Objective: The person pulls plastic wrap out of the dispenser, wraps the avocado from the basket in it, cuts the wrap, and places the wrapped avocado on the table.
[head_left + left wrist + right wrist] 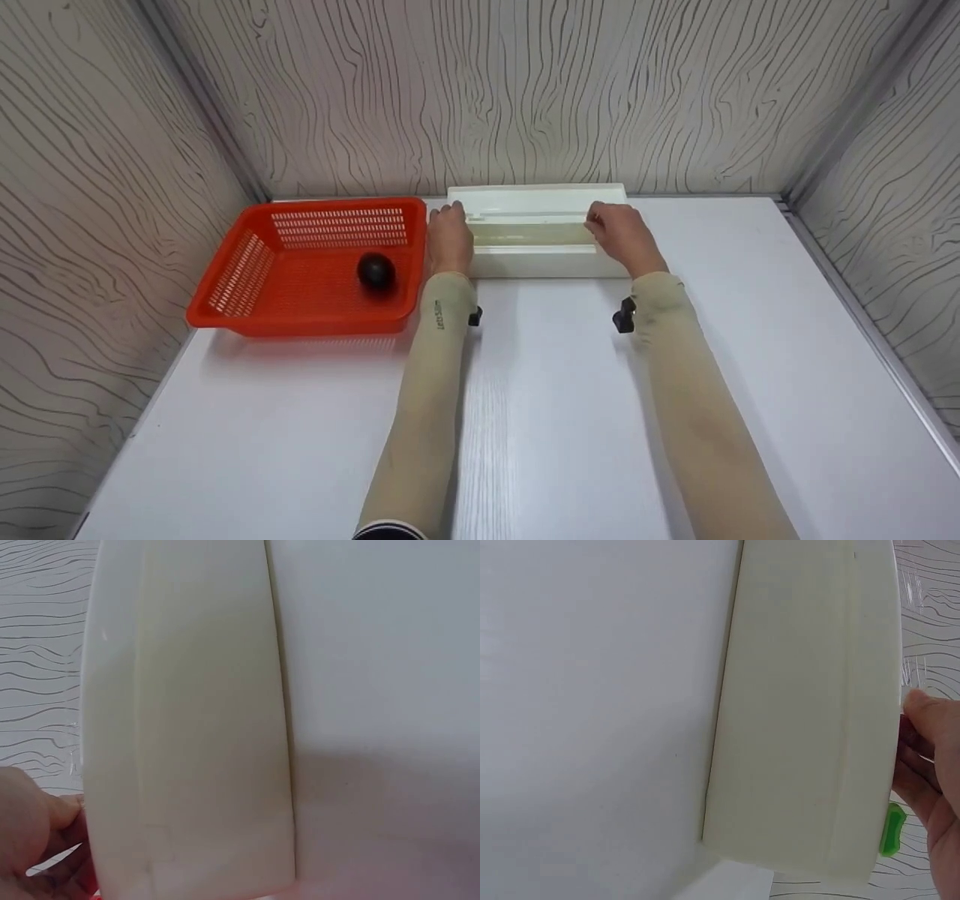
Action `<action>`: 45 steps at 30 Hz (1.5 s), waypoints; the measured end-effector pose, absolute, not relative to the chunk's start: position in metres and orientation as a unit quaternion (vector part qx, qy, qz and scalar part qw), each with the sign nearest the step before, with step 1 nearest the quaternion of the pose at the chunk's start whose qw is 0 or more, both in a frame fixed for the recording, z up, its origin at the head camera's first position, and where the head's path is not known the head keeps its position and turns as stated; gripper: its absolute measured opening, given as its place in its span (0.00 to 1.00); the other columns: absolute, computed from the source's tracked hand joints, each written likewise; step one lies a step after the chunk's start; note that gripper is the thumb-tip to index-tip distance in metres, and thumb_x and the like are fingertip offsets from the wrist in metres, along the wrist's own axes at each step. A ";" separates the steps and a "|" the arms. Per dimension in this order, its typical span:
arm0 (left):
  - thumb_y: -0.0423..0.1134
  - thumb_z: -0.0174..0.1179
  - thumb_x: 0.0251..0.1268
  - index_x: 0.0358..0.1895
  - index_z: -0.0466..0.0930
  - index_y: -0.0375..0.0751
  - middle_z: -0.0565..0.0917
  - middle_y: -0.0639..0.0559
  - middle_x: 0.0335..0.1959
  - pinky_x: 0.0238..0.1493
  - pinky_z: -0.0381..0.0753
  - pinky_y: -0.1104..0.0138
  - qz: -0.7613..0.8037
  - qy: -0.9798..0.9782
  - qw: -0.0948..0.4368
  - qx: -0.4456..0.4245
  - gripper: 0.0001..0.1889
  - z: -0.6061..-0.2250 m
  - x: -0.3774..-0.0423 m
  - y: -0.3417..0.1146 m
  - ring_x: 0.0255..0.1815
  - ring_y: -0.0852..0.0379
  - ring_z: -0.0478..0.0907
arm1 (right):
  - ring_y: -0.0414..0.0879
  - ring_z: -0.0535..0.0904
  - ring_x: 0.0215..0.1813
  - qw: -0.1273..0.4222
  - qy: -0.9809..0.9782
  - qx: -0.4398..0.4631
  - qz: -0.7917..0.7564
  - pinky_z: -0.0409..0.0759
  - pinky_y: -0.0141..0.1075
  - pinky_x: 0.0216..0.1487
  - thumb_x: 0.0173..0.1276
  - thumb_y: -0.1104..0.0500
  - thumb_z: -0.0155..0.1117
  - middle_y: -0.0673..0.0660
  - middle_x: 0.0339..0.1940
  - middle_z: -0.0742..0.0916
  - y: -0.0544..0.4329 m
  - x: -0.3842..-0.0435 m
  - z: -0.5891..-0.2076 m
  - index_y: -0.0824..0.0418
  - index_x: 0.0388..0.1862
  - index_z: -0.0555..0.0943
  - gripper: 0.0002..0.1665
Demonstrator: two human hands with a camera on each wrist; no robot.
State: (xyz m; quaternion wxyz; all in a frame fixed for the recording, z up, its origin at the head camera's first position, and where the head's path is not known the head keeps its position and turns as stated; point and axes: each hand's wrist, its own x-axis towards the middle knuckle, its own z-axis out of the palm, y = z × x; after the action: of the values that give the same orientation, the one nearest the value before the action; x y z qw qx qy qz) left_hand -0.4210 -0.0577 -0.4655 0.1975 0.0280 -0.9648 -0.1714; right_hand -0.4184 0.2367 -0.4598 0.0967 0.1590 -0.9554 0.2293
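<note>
Sitting btwn L hand (pixel 450 238) & R hand (pixel 624 232), white box (pixel 536 264) has clear film (pixel 913 669) pinched by both.

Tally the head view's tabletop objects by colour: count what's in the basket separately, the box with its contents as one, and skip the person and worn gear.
Red: 1 (basket)
Black: 1 (round object)
White: 1 (open box)
Total: 3
</note>
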 end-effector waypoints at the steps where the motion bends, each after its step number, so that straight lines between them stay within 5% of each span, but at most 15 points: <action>1: 0.26 0.54 0.75 0.54 0.85 0.35 0.89 0.40 0.47 0.59 0.84 0.55 -0.173 -0.964 0.199 0.027 0.13 -0.465 -0.421 -0.058 0.52 0.42 0.85 | 0.58 0.83 0.46 0.090 -0.956 0.156 0.233 0.82 0.52 0.51 0.76 0.64 0.63 0.64 0.43 0.87 0.238 -0.419 -0.459 0.66 0.47 0.82 0.06; 6: 0.27 0.54 0.76 0.54 0.86 0.36 0.89 0.41 0.48 0.59 0.84 0.57 -0.183 -0.961 0.205 0.033 0.13 -0.465 -0.421 -0.056 0.53 0.44 0.85 | 0.59 0.83 0.47 0.077 -0.957 0.134 0.244 0.82 0.53 0.53 0.71 0.68 0.66 0.65 0.43 0.88 0.241 -0.420 -0.456 0.67 0.44 0.86 0.05; 20: 0.27 0.56 0.75 0.53 0.85 0.37 0.89 0.41 0.46 0.53 0.87 0.58 -0.185 -0.957 0.220 0.044 0.12 -0.465 -0.420 -0.054 0.49 0.45 0.87 | 0.61 0.84 0.49 0.089 -0.966 0.109 0.219 0.81 0.55 0.54 0.78 0.64 0.60 0.67 0.46 0.88 0.247 -0.422 -0.461 0.69 0.49 0.83 0.09; 45: 0.33 0.52 0.80 0.50 0.84 0.36 0.89 0.40 0.44 0.54 0.86 0.56 -0.311 -0.912 0.266 0.041 0.10 -0.454 -0.419 -0.054 0.49 0.43 0.87 | 0.62 0.85 0.52 0.168 -0.949 0.131 0.233 0.82 0.54 0.58 0.77 0.67 0.60 0.66 0.47 0.89 0.250 -0.418 -0.445 0.68 0.48 0.85 0.09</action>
State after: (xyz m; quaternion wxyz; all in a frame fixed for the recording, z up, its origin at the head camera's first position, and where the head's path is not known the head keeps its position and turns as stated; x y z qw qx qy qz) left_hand -0.4194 -0.0537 -0.4536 0.2657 0.0405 -0.9118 -0.3105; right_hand -0.4177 0.2501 -0.4452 0.1684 0.1306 -0.9487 0.2334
